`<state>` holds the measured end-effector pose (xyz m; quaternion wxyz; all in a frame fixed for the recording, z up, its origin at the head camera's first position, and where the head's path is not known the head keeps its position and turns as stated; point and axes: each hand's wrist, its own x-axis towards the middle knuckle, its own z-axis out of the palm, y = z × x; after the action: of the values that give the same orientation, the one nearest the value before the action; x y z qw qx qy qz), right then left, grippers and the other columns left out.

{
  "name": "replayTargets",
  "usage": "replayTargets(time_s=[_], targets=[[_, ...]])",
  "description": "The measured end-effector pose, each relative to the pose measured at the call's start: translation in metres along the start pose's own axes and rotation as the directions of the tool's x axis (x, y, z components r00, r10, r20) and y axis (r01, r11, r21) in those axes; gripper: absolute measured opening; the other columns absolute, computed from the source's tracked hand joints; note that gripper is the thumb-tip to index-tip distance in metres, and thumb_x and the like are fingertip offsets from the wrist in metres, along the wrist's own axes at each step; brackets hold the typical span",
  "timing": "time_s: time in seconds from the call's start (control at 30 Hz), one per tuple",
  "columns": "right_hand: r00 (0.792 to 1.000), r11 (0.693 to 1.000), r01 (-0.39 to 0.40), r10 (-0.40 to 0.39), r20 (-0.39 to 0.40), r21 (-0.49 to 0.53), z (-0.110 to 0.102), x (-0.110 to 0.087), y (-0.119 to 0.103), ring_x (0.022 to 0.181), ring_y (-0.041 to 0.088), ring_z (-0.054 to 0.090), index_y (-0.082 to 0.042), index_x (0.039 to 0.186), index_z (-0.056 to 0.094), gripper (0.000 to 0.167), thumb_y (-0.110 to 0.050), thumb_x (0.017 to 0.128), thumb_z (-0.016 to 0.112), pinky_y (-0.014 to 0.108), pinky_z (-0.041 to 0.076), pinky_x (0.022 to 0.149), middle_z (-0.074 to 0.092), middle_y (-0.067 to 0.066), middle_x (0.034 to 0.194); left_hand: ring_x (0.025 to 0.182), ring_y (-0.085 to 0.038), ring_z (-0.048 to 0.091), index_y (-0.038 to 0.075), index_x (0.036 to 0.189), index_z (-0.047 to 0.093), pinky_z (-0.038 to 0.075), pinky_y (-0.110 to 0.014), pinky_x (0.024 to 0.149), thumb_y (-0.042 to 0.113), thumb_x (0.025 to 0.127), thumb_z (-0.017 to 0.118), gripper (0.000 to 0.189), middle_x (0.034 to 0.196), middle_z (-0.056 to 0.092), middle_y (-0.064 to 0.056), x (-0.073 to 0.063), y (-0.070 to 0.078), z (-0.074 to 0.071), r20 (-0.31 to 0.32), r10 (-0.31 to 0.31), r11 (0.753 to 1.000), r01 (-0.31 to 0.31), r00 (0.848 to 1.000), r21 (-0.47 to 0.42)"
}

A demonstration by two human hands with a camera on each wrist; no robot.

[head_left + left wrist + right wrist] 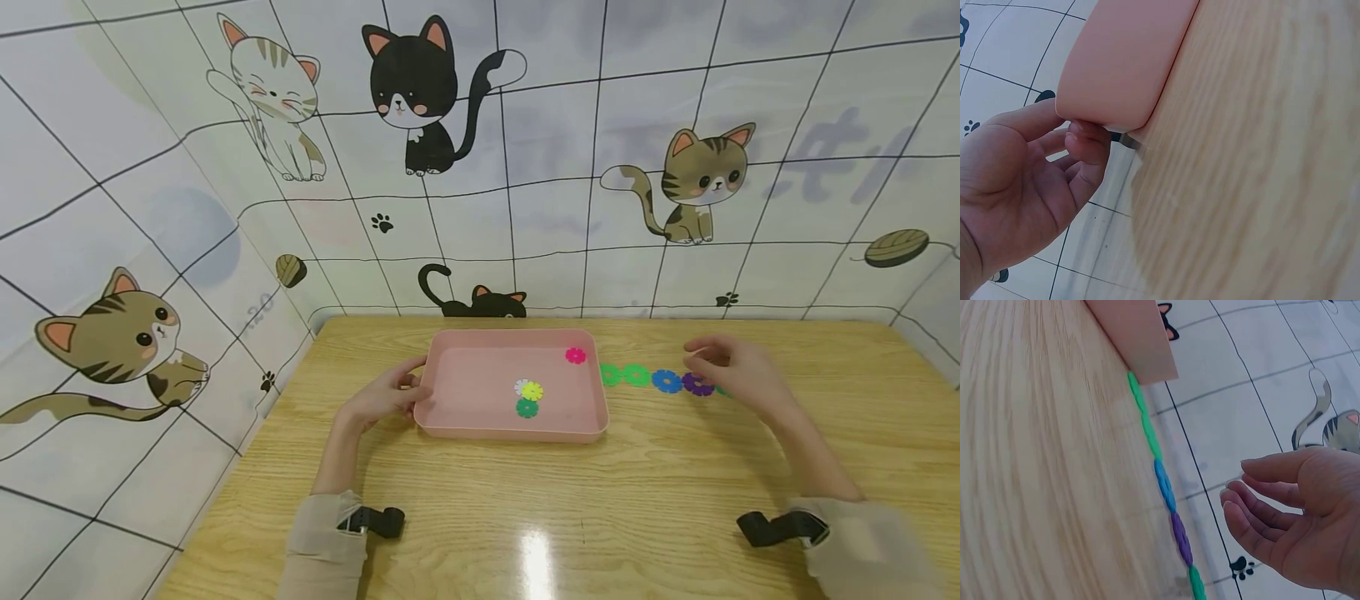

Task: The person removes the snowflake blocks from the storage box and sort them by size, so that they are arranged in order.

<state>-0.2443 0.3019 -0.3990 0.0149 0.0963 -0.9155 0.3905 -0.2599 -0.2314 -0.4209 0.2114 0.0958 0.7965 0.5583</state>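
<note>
My left hand (386, 392) holds the left side of a shallow pink tray (480, 433), its thumb at the rim. In the left wrist view, the fingertips meet the tray's end wall (1122, 69). Inside the tray lie notched plastic discs: a pink disc (576, 356), a yellow disc (532, 391) overlapping a white disc (520, 387), and a dark green disc (527, 407). From the tray's right side runs a row of joined discs: two green discs (636, 375), a blue disc (667, 382), a purple disc (698, 384) and another green disc (1196, 582). Above the row's right end hovers my empty right hand (738, 375), fingers loosely bent.
The wooden table (480, 517) meets a wall (555, 208) with printed cats and grid lines along its back edge. Another wall section (90, 208) stands at the left. Black straps (783, 529) circle both sleeves.
</note>
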Motion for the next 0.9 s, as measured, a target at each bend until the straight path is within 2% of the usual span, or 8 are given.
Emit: replayTargets(time_s=[0.13, 0.3, 0.43, 0.67, 0.77, 0.9], targets=[[1.0, 0.999, 0.021, -0.022, 0.015, 0.031, 0.01, 0.006, -0.015, 0.088, 0.021, 0.069, 0.004, 0.127, 0.061, 0.039, -0.027, 0.102, 0.062, 0.029, 0.053, 0.068, 0.07, 0.021, 0.109, 0.069, -0.017, 0.053, 0.006, 0.16, 0.023, 0.049, -0.028, 0.064, 0.008, 0.102, 0.06, 0.069, 0.101, 0.051, -0.012, 0.001, 0.0, 0.001, 0.0, 0.002, 1.0, -0.002, 1.0, -0.001], [0.998, 0.996, 0.063, -0.065, 0.024, 0.061, 0.025, 0.013, -0.035, 0.094, 0.027, 0.067, 0.002, 0.124, 0.063, 0.035, -0.024, 0.101, 0.064, 0.028, 0.052, 0.07, 0.07, 0.019, 0.109, 0.068, -0.017, 0.053, 0.005, 0.16, 0.023, 0.048, -0.028, 0.063, 0.008, 0.102, 0.059, 0.069, 0.1, 0.05, -0.012, 0.001, -0.001, 0.001, 0.004, 0.01, 1.0, -0.01, 1.0, -0.001], [0.994, 0.991, 0.097, -0.101, 0.035, 0.092, 0.037, 0.021, -0.052, 0.093, 0.029, 0.067, 0.001, 0.119, 0.065, 0.028, -0.019, 0.1, 0.066, 0.027, 0.052, 0.072, 0.07, 0.016, 0.104, 0.067, -0.017, 0.053, 0.005, 0.16, 0.022, 0.048, -0.028, 0.063, 0.008, 0.102, 0.059, 0.069, 0.1, 0.05, -0.012, 0.001, -0.002, 0.0, 0.006, 0.009, 1.0, -0.009, 1.0, -0.006], [0.983, 0.98, 0.167, -0.174, 0.06, 0.103, 0.061, 0.034, -0.077, 0.092, 0.025, 0.067, 0.0, 0.118, 0.067, 0.026, -0.017, 0.098, 0.068, 0.032, 0.054, 0.077, 0.071, 0.01, 0.1, 0.067, -0.017, 0.052, 0.004, 0.161, 0.021, 0.049, -0.028, 0.062, 0.007, 0.102, 0.058, 0.069, 0.102, 0.05, -0.013, 0.0, -0.001, 0.0, 0.011, 0.01, 1.0, -0.009, 1.0, -0.011], [0.974, 0.968, 0.208, -0.219, 0.064, 0.143, 0.071, 0.039, -0.086, 0.091, 0.025, 0.068, 0.002, 0.118, 0.068, 0.026, -0.012, 0.097, 0.069, 0.03, 0.054, 0.079, 0.071, 0.011, 0.101, 0.067, -0.017, 0.052, 0.005, 0.161, 0.021, 0.048, -0.028, 0.062, 0.007, 0.102, 0.058, 0.069, 0.102, 0.049, -0.013, 0.001, -0.001, 0.0, 0.012, 0.007, 1.0, -0.007, 1.0, -0.011], [0.965, 0.956, 0.22, -0.242, 0.099, 0.195, 0.087, 0.044, -0.098, 0.09, 0.023, 0.066, 0.003, 0.119, 0.068, 0.027, -0.012, 0.097, 0.069, 0.028, 0.054, 0.078, 0.07, 0.011, 0.1, 0.067, -0.017, 0.052, 0.004, 0.161, 0.021, 0.048, -0.029, 0.063, 0.007, 0.103, 0.058, 0.069, 0.102, 0.05, -0.013, 0.001, -0.001, 0.0, 0.01, 0.009, 1.0, -0.009, 1.0, -0.004]])
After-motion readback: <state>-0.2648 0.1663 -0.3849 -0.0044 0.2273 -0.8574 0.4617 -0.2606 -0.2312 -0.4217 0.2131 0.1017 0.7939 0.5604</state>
